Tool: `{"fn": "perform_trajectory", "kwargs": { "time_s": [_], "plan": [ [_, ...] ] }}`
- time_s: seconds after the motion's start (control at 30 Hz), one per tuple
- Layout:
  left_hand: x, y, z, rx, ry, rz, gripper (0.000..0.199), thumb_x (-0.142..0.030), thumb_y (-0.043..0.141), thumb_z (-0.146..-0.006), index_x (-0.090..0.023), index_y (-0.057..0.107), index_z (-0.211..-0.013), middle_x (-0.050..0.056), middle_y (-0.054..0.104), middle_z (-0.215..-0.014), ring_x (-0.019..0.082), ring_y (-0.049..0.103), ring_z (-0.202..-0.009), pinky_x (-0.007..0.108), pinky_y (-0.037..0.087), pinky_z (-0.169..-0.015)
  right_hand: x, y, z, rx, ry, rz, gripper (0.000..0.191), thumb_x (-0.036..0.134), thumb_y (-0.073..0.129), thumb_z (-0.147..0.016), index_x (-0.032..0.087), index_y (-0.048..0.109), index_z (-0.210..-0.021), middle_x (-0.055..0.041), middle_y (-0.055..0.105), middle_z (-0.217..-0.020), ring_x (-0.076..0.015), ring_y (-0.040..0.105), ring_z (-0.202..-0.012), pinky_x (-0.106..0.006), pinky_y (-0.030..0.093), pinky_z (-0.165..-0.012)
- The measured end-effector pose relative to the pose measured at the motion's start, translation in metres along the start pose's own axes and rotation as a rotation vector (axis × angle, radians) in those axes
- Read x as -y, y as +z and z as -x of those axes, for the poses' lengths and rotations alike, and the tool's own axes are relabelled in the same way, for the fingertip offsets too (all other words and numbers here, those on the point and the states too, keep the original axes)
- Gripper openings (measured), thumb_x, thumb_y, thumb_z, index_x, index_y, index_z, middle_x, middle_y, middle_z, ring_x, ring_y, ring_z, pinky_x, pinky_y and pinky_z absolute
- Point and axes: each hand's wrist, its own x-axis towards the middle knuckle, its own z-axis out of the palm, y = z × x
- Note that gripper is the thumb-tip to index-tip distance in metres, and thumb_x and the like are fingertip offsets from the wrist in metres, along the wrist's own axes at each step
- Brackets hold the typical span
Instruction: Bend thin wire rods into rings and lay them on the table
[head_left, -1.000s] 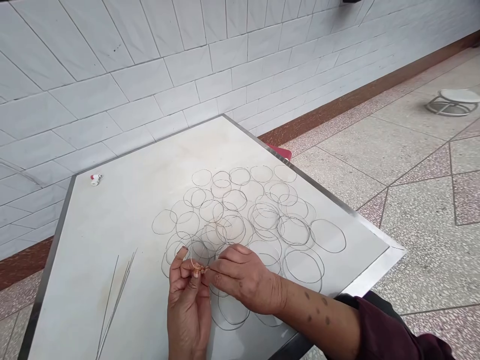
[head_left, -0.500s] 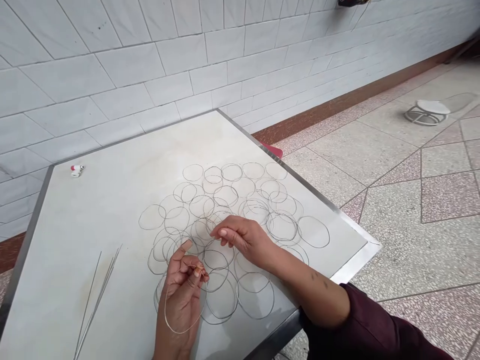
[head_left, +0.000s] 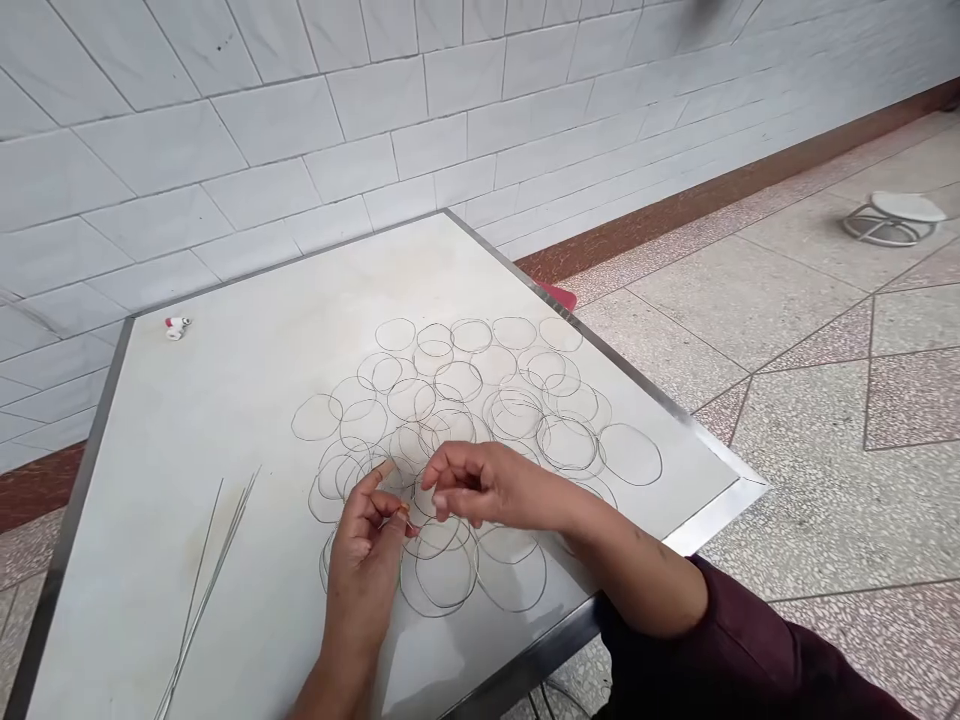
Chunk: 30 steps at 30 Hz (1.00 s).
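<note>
Thumb and fingertips of my left hand [head_left: 367, 545] are pinched together over the near part of the table, with the index finger raised. A short bit of thin wire shows at the pinch; the rest of that wire ring is hidden or too fine to make out. Just to the right hovers my right hand [head_left: 487, 485], its fingers loosely bent and the thumb apart from them, with nothing visible between. Beneath and beyond both hands, many thin wire rings [head_left: 512, 610] lie spread and overlapping on the white table [head_left: 247, 400].
Several straight wires [head_left: 206, 600] lie on the table's left side. A small red and white object [head_left: 177, 328] sits near the far left corner. The tiled wall [head_left: 285, 180] runs behind the table. On the floor to the right stands a low round stool [head_left: 900, 215].
My right hand has turned, and its thumb has come away from the fingers. The ring that hung visibly from my left hand no longer shows clearly. The view has shifted slightly.
</note>
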Motion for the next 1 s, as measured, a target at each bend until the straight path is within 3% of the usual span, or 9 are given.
{"fn": "perform_trajectory", "kwargs": {
  "time_s": [0.17, 0.3, 0.47, 0.63, 0.73, 0.77, 0.83, 0.9, 1.0],
  "plan": [
    [-0.008, -0.003, 0.006, 0.086, -0.058, 0.230, 0.047, -0.027, 0.078, -0.076, -0.023, 0.069, -0.122, -0.002, 0.060, -0.082, 0.016, 0.061, -0.079, 0.035, 0.050, -0.087, 0.006, -0.009, 0.002, -0.070, -0.013, 0.137, 0.014, 0.026, 0.055, -0.095, 0.022, 0.064, -0.105, 0.0022, 0.068, -0.077, -0.0109, 0.060, -0.067, -0.024, 0.048, -0.062],
    [-0.020, -0.004, 0.024, 0.102, -0.098, 0.351, 0.047, -0.022, 0.080, -0.073, -0.023, 0.070, -0.119, -0.003, 0.059, -0.083, 0.013, 0.059, -0.071, 0.033, 0.054, -0.079, 0.015, -0.008, 0.010, -0.069, -0.037, 0.210, 0.013, 0.026, 0.056, -0.094, 0.023, 0.065, -0.103, 0.0023, 0.068, -0.076, -0.0124, 0.062, -0.071, -0.025, 0.047, -0.065],
    [-0.025, -0.006, 0.043, 0.147, -0.132, 0.297, 0.053, -0.020, 0.083, -0.069, -0.022, 0.069, -0.120, -0.002, 0.059, -0.081, 0.012, 0.059, -0.066, 0.032, 0.055, -0.072, 0.017, -0.001, 0.021, -0.078, -0.011, 0.274, 0.014, 0.029, 0.056, -0.094, 0.022, 0.067, -0.096, 0.0017, 0.068, -0.076, -0.0119, 0.060, -0.068, -0.024, 0.045, -0.062],
    [-0.017, -0.003, 0.058, 0.204, -0.156, 0.314, 0.047, -0.019, 0.083, -0.069, -0.021, 0.071, -0.115, -0.004, 0.059, -0.076, 0.011, 0.060, -0.065, 0.033, 0.057, -0.074, 0.008, 0.013, 0.028, -0.216, -0.058, 0.425, 0.016, 0.021, 0.054, -0.094, 0.022, 0.069, -0.091, 0.0035, 0.067, -0.075, -0.0108, 0.056, -0.065, -0.024, 0.042, -0.063],
    [-0.012, -0.003, 0.068, 0.143, -0.164, 0.356, 0.047, -0.020, 0.084, -0.069, -0.021, 0.071, -0.114, -0.003, 0.061, -0.079, 0.012, 0.063, -0.070, 0.034, 0.058, -0.078, -0.002, 0.024, 0.036, -0.297, -0.089, 0.337, 0.017, 0.029, 0.057, -0.096, 0.022, 0.067, -0.108, -0.0006, 0.070, -0.088, -0.0139, 0.062, -0.079, -0.029, 0.049, -0.073],
    [-0.010, -0.003, 0.072, 0.114, -0.161, 0.369, 0.048, -0.020, 0.085, -0.069, -0.021, 0.070, -0.115, -0.002, 0.062, -0.080, 0.013, 0.064, -0.072, 0.035, 0.058, -0.080, -0.006, 0.028, 0.040, -0.312, -0.130, 0.297, 0.029, 0.033, 0.060, -0.095, 0.022, 0.061, -0.122, -0.0039, 0.070, -0.102, -0.0157, 0.063, -0.088, -0.031, 0.051, -0.078],
    [-0.006, -0.003, 0.079, 0.063, -0.145, 0.406, 0.050, -0.021, 0.086, -0.068, -0.022, 0.070, -0.116, -0.002, 0.063, -0.080, 0.014, 0.066, -0.074, 0.037, 0.058, -0.084, -0.015, 0.038, 0.048, -0.296, -0.210, 0.240, 0.074, 0.038, 0.074, -0.085, 0.027, 0.037, -0.148, -0.0116, 0.060, -0.132, -0.0210, 0.060, -0.111, -0.037, 0.053, -0.086],
    [-0.001, -0.003, 0.085, 0.021, -0.115, 0.467, 0.051, -0.021, 0.087, -0.067, -0.023, 0.071, -0.115, -0.003, 0.063, -0.081, 0.014, 0.067, -0.076, 0.037, 0.057, -0.087, -0.024, 0.050, 0.054, -0.289, -0.276, 0.217, 0.113, 0.041, 0.089, -0.069, 0.031, 0.017, -0.156, -0.0157, 0.048, -0.146, -0.0274, 0.050, -0.130, -0.046, 0.050, -0.098],
    [0.005, -0.001, 0.095, -0.017, -0.071, 0.552, 0.051, -0.021, 0.088, -0.067, -0.026, 0.071, -0.114, -0.004, 0.062, -0.082, 0.013, 0.067, -0.076, 0.036, 0.057, -0.089, -0.034, 0.070, 0.058, -0.331, -0.360, 0.221, 0.141, 0.046, 0.095, -0.055, 0.032, 0.001, -0.158, -0.0189, 0.036, -0.153, -0.0320, 0.039, -0.141, -0.055, 0.038, -0.111]
  ]
}}
